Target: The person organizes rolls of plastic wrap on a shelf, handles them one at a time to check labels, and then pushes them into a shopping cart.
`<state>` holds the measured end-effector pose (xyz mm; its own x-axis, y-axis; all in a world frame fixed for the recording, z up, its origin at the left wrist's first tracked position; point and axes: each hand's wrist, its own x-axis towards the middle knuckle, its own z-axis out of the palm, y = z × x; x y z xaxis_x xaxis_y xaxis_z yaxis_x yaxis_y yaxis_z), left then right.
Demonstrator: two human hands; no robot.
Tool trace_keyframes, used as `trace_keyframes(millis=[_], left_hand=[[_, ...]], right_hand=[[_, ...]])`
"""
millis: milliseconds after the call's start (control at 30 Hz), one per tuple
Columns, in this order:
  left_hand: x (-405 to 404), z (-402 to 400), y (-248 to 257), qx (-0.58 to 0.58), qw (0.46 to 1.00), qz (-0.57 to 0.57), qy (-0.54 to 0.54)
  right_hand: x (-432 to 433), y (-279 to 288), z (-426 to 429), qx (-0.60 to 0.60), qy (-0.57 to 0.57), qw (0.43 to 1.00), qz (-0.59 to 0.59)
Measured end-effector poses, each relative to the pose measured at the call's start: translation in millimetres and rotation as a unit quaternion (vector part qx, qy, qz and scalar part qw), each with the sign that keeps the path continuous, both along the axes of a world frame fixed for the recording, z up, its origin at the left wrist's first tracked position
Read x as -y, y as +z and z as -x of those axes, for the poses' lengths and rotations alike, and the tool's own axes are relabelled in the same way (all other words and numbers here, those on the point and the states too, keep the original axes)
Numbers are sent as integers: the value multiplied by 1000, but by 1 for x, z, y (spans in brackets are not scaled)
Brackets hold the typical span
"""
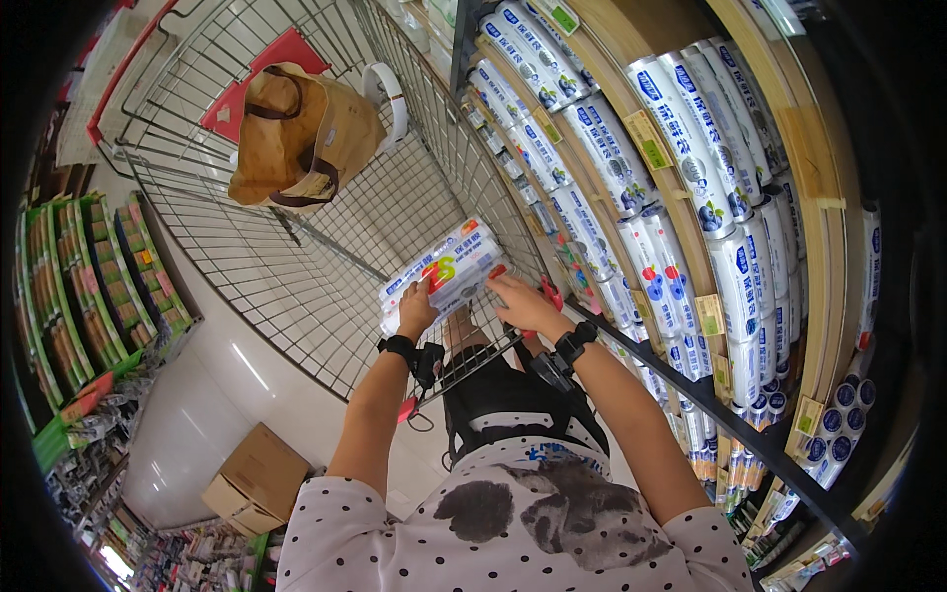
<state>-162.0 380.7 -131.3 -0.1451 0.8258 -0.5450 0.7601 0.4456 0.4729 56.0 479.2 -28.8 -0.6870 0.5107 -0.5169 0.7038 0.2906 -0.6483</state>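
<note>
A white multi-roll pack of plastic bags (462, 255) with blue printing and a red and yellow-green mark lies slanted at the near end of a wire shopping cart (355, 259). My left hand (418, 305) has its fingers on the pack's near left side. At its right end, the fingertips of my right hand (524, 302) touch the wrapping, close to the cart's rim. The pack's underside is hidden, so I cannot tell whether it rests on the wire floor. Dark straps with small devices are on both wrists.
A tan tote bag (318, 133) with dark handles stands in the cart's far end, near a white curved band (392, 103). Shelves of bagged rolls (681, 140) rise close on the right. A cardboard box (259, 473) sits on the floor at left, below green-edged display racks (96, 274).
</note>
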Motion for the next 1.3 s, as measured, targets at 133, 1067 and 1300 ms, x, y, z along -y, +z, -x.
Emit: trace_keyframes(millis=[133,1067,1300], left_hand=[[-14,-2,27,32,998,-45,18],[-210,-261,494,389,687,-442,-425],[-267,-348,469,227,702,-532,-416]], right_hand=[[-12,49,0,-111,-94,987,73],[-48,468,-287,-34,-330,864,-379],[-120,429,-401,125,-449,821,-330]])
